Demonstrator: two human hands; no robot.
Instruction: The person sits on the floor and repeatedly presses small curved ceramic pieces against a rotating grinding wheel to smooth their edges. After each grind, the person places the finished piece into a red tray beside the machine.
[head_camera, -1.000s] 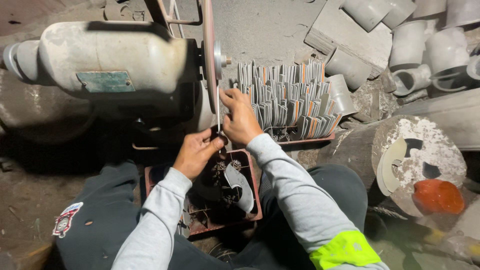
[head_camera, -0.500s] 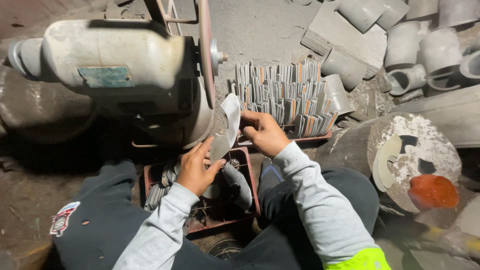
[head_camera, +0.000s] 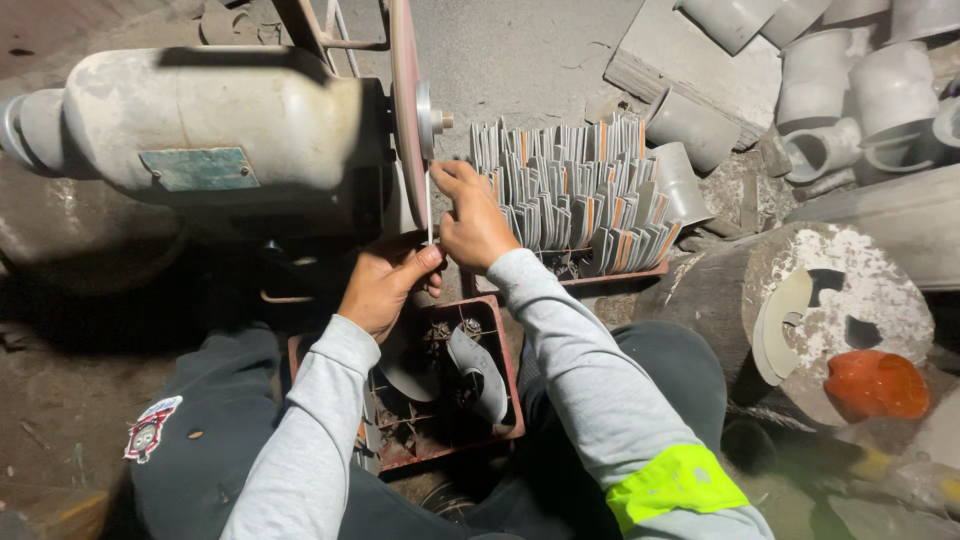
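Note:
A grey motor-driven grinder (head_camera: 210, 140) carries a thin reddish disc (head_camera: 403, 110) seen edge-on. Both hands pinch one thin flat grey piece (head_camera: 429, 205), held upright and edge-on against the disc's face. My left hand (head_camera: 385, 285) grips its lower end. My right hand (head_camera: 470, 215) holds its upper part from the right. Behind the right hand, a red tray (head_camera: 620, 275) is packed with several grey cut pieces (head_camera: 575, 190) standing on edge. A red crate (head_camera: 440, 400) with curved grey offcuts lies between my knees.
Grey pipe fittings (head_camera: 850, 90) are heaped at the back right beside a grey slab (head_camera: 690, 70). A round log stump (head_camera: 850, 310) with a curved grey piece and an orange fitting (head_camera: 875, 385) stands to the right. Dusty ground lies to the left.
The flat piece was turned broadside half a second ago; now it is edge-on against the disc. My left hand has risen from the crate to its lower end.

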